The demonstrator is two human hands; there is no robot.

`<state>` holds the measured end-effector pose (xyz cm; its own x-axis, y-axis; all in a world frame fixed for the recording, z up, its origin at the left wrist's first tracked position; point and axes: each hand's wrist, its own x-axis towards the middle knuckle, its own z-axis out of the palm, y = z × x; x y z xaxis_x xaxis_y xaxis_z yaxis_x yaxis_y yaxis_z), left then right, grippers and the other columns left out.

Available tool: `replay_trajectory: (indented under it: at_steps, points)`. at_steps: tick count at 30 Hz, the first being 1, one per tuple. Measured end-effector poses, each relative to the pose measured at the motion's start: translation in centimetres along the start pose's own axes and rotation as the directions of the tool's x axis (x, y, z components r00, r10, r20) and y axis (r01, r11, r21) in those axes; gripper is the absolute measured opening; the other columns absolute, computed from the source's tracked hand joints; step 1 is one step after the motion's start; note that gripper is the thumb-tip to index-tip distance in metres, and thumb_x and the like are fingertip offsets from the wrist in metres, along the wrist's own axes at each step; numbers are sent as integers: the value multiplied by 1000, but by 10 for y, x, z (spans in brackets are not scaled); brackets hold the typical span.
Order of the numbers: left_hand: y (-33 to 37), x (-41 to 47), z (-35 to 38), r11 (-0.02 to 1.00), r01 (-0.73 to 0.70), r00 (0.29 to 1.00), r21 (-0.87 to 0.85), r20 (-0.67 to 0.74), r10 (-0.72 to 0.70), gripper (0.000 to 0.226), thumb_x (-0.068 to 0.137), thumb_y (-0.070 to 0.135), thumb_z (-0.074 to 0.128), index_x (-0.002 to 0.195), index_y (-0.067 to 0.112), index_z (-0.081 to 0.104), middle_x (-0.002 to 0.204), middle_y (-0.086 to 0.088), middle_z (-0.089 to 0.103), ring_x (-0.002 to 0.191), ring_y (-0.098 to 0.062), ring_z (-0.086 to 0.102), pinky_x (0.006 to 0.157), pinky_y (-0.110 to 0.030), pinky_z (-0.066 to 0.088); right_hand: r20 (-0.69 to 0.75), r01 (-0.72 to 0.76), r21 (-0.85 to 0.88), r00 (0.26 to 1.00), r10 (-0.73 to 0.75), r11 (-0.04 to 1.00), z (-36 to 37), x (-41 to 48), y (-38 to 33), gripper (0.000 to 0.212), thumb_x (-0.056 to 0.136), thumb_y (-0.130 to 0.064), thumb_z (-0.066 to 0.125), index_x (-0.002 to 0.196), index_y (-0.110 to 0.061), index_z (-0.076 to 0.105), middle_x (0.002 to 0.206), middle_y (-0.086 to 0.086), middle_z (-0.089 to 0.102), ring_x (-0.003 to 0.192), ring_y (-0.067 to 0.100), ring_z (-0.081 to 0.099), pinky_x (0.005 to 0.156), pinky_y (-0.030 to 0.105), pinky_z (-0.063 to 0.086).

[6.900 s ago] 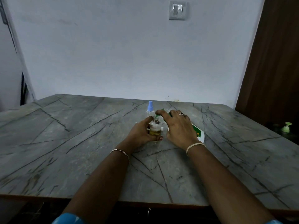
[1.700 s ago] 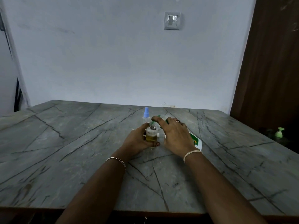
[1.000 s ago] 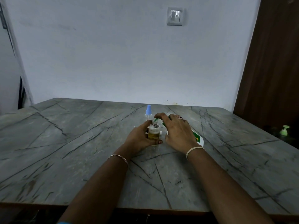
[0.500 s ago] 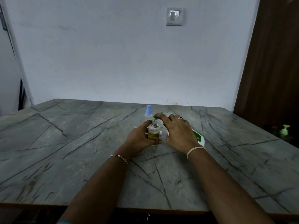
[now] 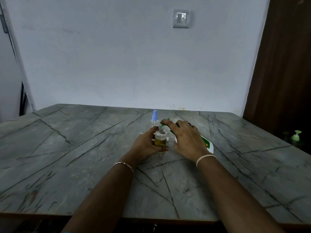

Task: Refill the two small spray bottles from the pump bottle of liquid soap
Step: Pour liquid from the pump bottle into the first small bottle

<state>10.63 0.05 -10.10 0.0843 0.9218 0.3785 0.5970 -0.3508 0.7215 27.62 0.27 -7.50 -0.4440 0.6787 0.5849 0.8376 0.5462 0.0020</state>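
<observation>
An uncapped small clear spray bottle (image 5: 160, 138), partly full of yellow liquid, stands upright on the grey marble table (image 5: 84, 148). My left hand (image 5: 146, 144) grips its body. My right hand (image 5: 186, 137) lies over the white pump bottle (image 5: 208, 144) with a green label, which is tilted toward the small bottle. Its green spout (image 5: 164, 123) sits over the small bottle's open neck, and my forefinger rests on the pump head. A second small spray bottle (image 5: 154, 118) with a blue spray top stands just behind.
A white wall with a light switch (image 5: 181, 18) rises behind the table. A dark wooden door (image 5: 282, 64) stands at the right, with a green pump top (image 5: 296, 135) low beside it. The table's near edge (image 5: 151, 217) runs below my forearms.
Hardly anything differs. Both hands keep their hold, and the spout stays at the small bottle's neck. The view shifts slightly.
</observation>
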Motion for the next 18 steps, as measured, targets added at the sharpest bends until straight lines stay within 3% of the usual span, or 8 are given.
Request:
replay_trajectory:
  at_steps: [7,11,18]
  points:
    - [0,-1,-1,1000,3,1000,15,18,-3,79,64,33,85,131,31,44,106,12,64,98,-11,65,94,-36,52,-2,-18,45,1000,18,999,0,4,-5,71,79,-20,66,137,-37,30,109,5,56,109,27,52,94,42,42]
    - [4,-2,-1,1000,6,1000,19,12,-6,82,66,29,84,136,25,42,107,10,62,97,-11,64,94,-32,51,7,-20,27,1000,20,999,-1,3,-5,70,81,-24,63,139,-38,28,112,5,55,112,27,50,95,41,41]
    - [8,-4,-2,999,35,999,30,17,-36,87,70,29,82,142,19,36,115,7,57,101,-10,57,96,-29,47,72,5,-33,997,-3,999,-4,1,-2,83,87,-21,59,148,-47,8,115,9,50,114,27,46,97,42,39]
